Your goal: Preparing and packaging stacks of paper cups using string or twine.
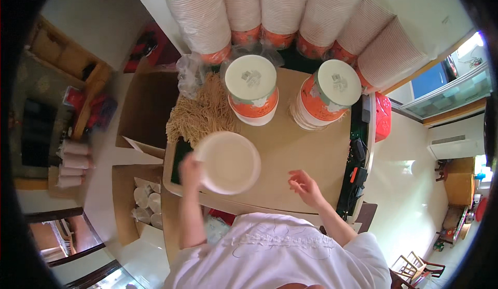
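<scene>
My left hand is closed on the rim of a white round paper tub, which is held over the near left of the table and looks slightly blurred. My right hand hovers over the table's near right with its fingers loosely apart and nothing in them. Beyond the hands, two upside-down stacks of paper tubs stand on the table, a left stack and a right stack, both orange and green with pale bases uppermost. A heap of tan cords lies left of the left stack, and some cord circles the foot of the right one.
Tall sleeves of nested paper tubs line the wall behind the brown table top. Along the right edge lie black adapters and cables, beside a red plastic basket. An open cardboard box with wrapped white items stands at the left.
</scene>
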Tool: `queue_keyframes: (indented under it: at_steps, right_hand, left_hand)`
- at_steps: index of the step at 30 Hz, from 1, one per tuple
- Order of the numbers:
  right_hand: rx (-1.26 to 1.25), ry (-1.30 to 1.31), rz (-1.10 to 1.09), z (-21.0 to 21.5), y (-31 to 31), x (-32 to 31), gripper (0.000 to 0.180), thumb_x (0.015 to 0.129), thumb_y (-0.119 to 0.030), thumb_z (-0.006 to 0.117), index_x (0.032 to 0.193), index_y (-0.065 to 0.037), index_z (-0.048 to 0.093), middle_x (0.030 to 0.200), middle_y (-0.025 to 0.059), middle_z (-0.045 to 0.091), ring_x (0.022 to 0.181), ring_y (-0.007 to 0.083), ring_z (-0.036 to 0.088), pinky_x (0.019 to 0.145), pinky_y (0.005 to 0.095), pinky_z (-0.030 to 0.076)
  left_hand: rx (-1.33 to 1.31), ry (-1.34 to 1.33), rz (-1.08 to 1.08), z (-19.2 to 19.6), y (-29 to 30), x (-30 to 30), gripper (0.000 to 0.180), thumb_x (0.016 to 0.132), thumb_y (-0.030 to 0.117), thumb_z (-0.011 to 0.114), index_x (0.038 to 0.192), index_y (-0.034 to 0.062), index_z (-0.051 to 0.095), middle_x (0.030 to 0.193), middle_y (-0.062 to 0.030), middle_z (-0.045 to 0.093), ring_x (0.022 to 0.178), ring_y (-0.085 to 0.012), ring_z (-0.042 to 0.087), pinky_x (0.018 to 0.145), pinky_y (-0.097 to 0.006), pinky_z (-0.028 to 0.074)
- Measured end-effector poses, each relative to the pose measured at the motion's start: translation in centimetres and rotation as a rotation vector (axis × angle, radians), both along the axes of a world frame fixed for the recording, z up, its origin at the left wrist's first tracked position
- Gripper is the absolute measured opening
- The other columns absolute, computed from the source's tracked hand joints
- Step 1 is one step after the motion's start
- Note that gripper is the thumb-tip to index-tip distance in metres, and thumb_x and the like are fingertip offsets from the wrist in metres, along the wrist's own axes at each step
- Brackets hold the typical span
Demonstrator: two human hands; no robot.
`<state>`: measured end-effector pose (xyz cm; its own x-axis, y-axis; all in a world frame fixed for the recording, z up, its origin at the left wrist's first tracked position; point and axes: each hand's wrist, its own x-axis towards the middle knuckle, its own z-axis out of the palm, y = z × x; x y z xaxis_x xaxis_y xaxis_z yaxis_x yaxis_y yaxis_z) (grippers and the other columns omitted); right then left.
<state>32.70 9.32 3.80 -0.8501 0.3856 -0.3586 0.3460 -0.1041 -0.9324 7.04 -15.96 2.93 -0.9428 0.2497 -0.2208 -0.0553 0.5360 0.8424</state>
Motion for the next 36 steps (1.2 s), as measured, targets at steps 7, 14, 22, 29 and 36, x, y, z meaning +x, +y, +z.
queue_keyframes:
  at_steps: [7,14,22,29,36]
  right_hand:
    - [0.606,-0.243,-0.060,-3.3,0.7,1.0,0.039,0.081,-0.015,0.053,0.117,-0.005,0.043,0.061,0.0145,0.052,0.056,0.0271,0.056,0.053,0.0356,0.045]
    - [0.612,-0.223,-0.260,-2.3,1.8,1.8,0.031,0.079,-0.012,0.054,0.108,-0.006,0.047,0.059,0.0135,0.052,0.053,0.0276,0.053,0.051,0.0374,0.043]
    - [0.608,-0.037,-0.496,-0.2,1.4,2.9,0.036,0.078,-0.002,0.056,0.112,-0.007,0.048,0.067,0.0051,0.048,0.060,0.0139,0.048,0.057,0.0267,0.042]
    - [0.595,0.066,-0.015,3.9,-3.0,6.9,0.028,0.076,0.005,0.051,0.102,-0.004,0.055,0.073,0.0088,0.050,0.064,0.0184,0.052,0.056,0.0279,0.044]
    - [0.674,0.234,0.410,4.7,-4.5,8.8,0.021,0.077,-0.002,0.053,0.097,-0.005,0.057,0.079,0.0118,0.054,0.072,0.0297,0.056,0.061,0.0365,0.049]
  left_hand:
    - [0.132,0.069,-0.274,-6.3,8.8,10.7,0.015,0.081,0.014,0.055,0.086,0.0000,0.058,0.075,-0.0067,0.060,0.064,-0.0148,0.056,0.059,-0.028,0.045]
    - [0.157,0.081,0.241,-20.0,1.5,8.7,0.036,0.083,0.039,0.057,0.086,0.0027,0.056,0.066,-0.0050,0.057,0.062,-0.0194,0.057,0.058,-0.032,0.046]
    - [-0.342,0.070,0.090,-15.1,3.3,7.3,0.025,0.071,0.027,0.062,0.076,0.0020,0.060,0.075,-0.0168,0.062,0.072,-0.0302,0.061,0.063,-0.038,0.047]
    - [-0.336,0.010,-0.033,-17.3,-1.2,10.3,0.020,0.070,0.022,0.062,0.073,0.0030,0.062,0.071,-0.0142,0.063,0.069,-0.0285,0.062,0.062,-0.037,0.048]
    - [-0.232,0.223,0.032,-20.3,-0.7,7.3,0.016,0.073,0.017,0.060,0.079,0.0020,0.059,0.073,-0.0138,0.062,0.071,-0.0286,0.061,0.063,-0.037,0.047]
